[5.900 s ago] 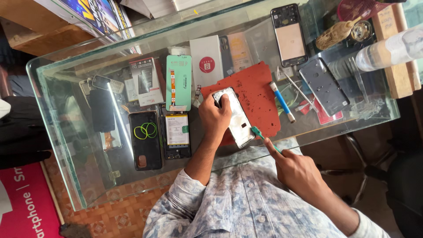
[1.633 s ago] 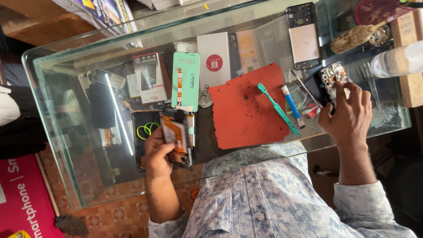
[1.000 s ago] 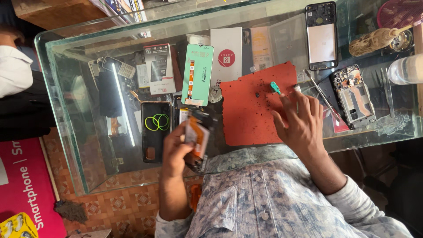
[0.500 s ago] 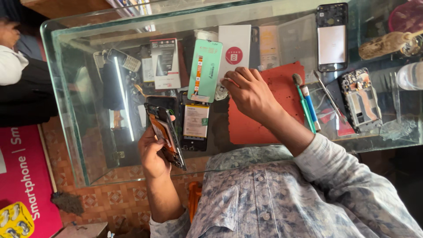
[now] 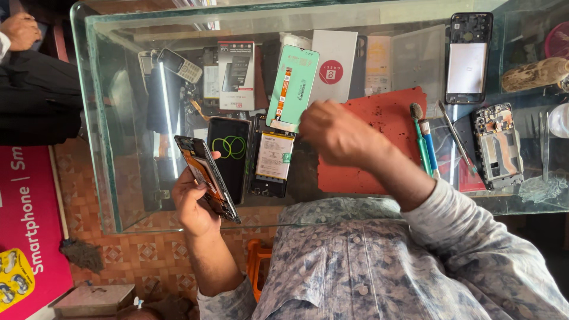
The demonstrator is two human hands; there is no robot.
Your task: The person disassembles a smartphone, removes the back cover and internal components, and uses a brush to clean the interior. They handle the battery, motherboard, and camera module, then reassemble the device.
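Two hands: my left hand (image 5: 192, 198) has a closed grip on the open phone (image 5: 207, 178), tilted above the worktop (image 5: 379, 15) edge. Keep it steady while my right hand (image 5: 335, 130), loosely curled and empty, hovers by the green screen (image 5: 293, 89).

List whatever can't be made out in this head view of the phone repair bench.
- Right hand: blurred, so whether it grips anything is unclear.
- Opened phone in the left hand: tilted edge-on, inner parts too small to tell.
- Red mat: its lower left part is hidden by the right hand and forearm.
- Pink round thing: cut off by the right edge.
- Items under the glass counter: washed out by reflections.
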